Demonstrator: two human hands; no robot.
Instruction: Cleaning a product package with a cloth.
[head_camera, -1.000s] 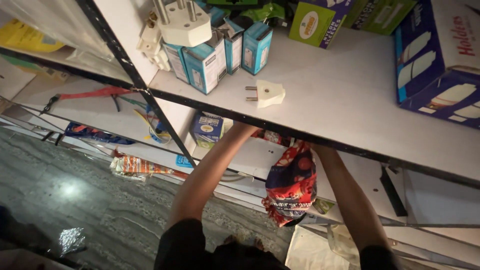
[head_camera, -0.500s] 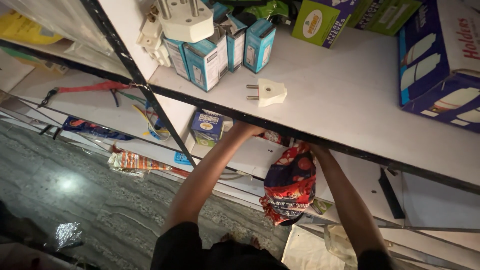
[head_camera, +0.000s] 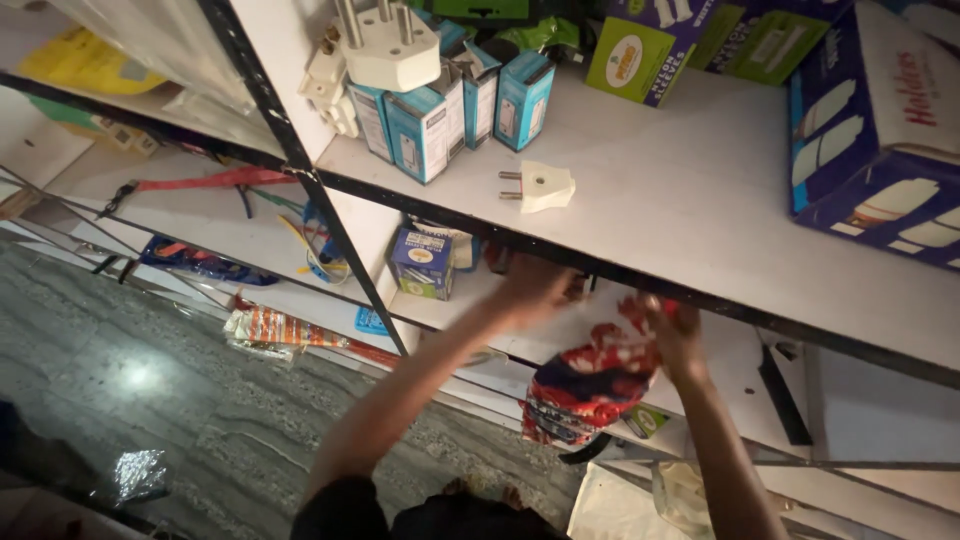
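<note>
white shelf (head_camera: 700, 210) | white plug (head_camera: 540, 186) | small blue boxes (head_camera: 430, 125)

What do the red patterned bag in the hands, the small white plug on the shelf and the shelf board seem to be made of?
Red patterned bag: probably soft cloth or thin plastic; it sags and creases under the right hand.
Small white plug: smooth matte plastic with metal pins.
White shelf board: looks like laminated board, flat and faintly glossy, with a dark metal front edge.

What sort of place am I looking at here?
Likely an electrical goods shop or stockroom: white metal-framed shelves hold a loose white plug, rows of small blue boxes and larger blue cartons.
</note>
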